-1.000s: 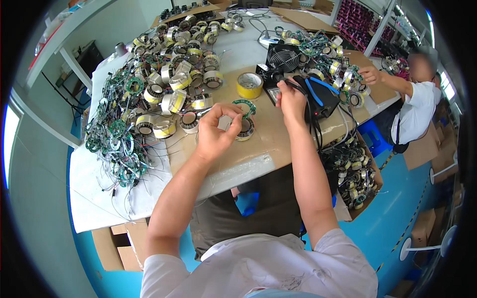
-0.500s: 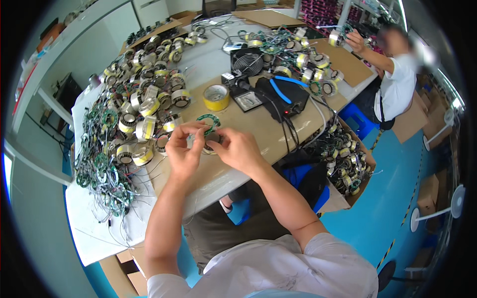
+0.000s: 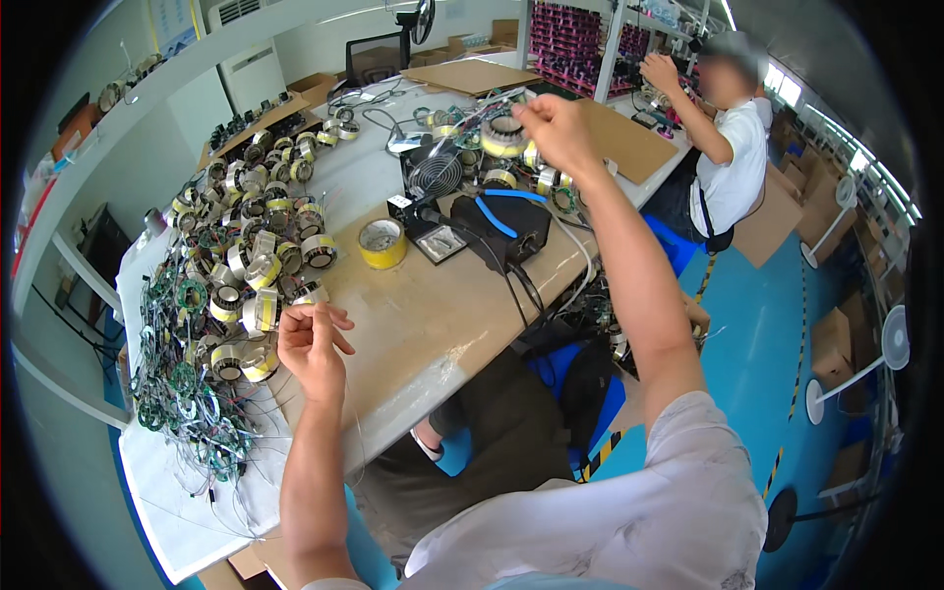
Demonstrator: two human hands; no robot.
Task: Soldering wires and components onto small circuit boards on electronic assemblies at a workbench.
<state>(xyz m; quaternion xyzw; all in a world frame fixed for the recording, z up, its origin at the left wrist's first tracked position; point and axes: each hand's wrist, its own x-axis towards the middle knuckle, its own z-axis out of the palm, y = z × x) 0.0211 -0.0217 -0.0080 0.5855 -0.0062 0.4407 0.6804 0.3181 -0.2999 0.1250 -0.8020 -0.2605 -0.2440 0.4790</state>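
Observation:
My right hand (image 3: 559, 133) reaches out over the far pile, its fingertips pinched at the edge of a ring-shaped motor stator (image 3: 504, 138) with a pale winding and yellow tape. This stator looks raised above the others, though the exact grip is blurred. My left hand (image 3: 315, 349) is at the near edge of the large stator heap (image 3: 261, 270), fingers loosely bent and apart, with nothing visible in them. Beside it, green ring-shaped circuit boards (image 3: 187, 393) with tangled wires spread down the left side of the table.
A yellow tape roll (image 3: 382, 244) stands on the brown table mat (image 3: 393, 324). Beyond it are a small black fan (image 3: 435, 175), a black tool with cables (image 3: 501, 236) and blue-handled pliers (image 3: 497, 216). A person (image 3: 723, 147) sits at the far right; a cardboard sheet (image 3: 624, 143) lies nearby.
Both hands were together over the mat, handling a green ring board and a dark round piece. They have parted: the right moved far and right, the left toward the heap. The view has shifted.

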